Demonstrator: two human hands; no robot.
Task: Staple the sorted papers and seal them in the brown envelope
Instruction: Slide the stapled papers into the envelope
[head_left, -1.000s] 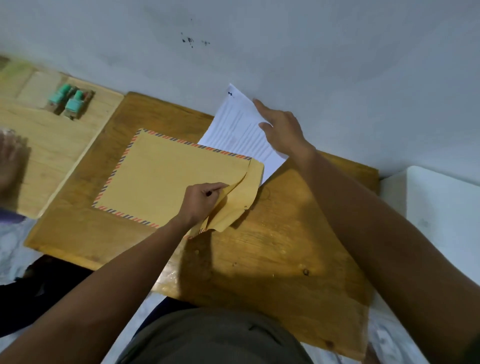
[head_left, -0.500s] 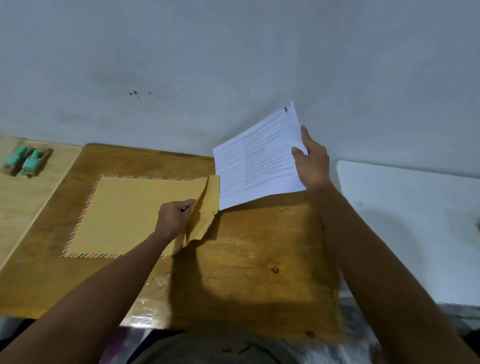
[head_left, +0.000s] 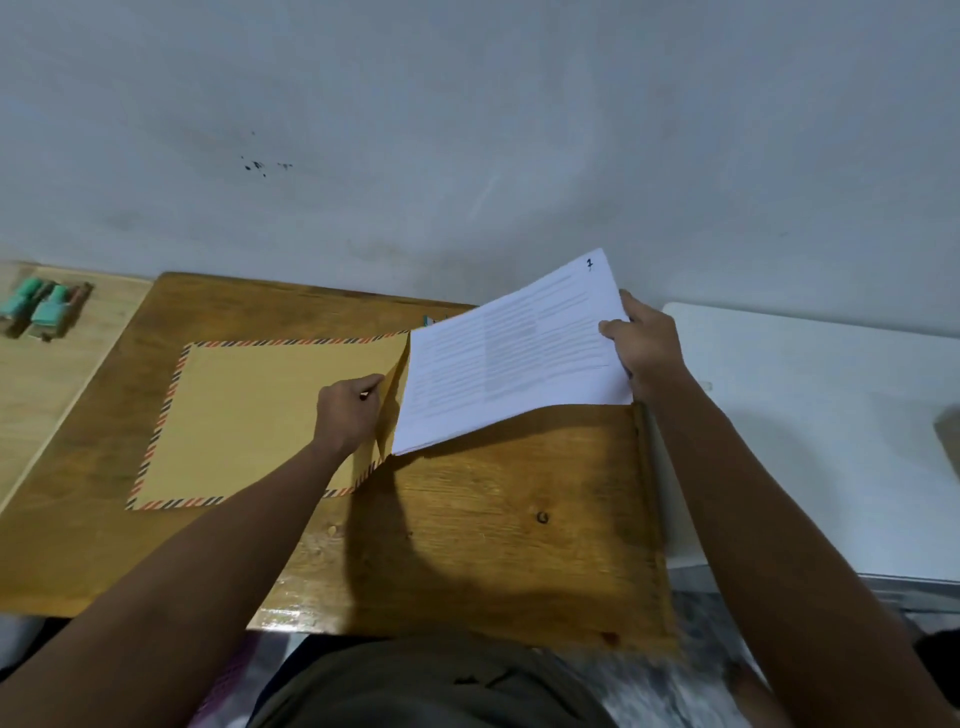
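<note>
A brown envelope (head_left: 249, 415) with a red and black striped border lies flat on the wooden table (head_left: 493, 545). My left hand (head_left: 348, 415) pinches the envelope's open right edge and lifts it. My right hand (head_left: 644, 343) grips the right side of a stack of printed white papers (head_left: 509, 358), held tilted above the table. The stack's left edge sits right at the envelope's raised opening. No stapler is clearly in view.
Two teal stamps (head_left: 39, 306) rest on a lighter wooden board (head_left: 52, 395) at the far left. A white surface (head_left: 810, 441) adjoins the table's right side. A grey wall (head_left: 467, 130) stands just behind the table.
My right hand has brought the papers left and down toward the envelope's mouth. My left hand keeps the envelope's edge lifted. The camera has tilted down slightly.
</note>
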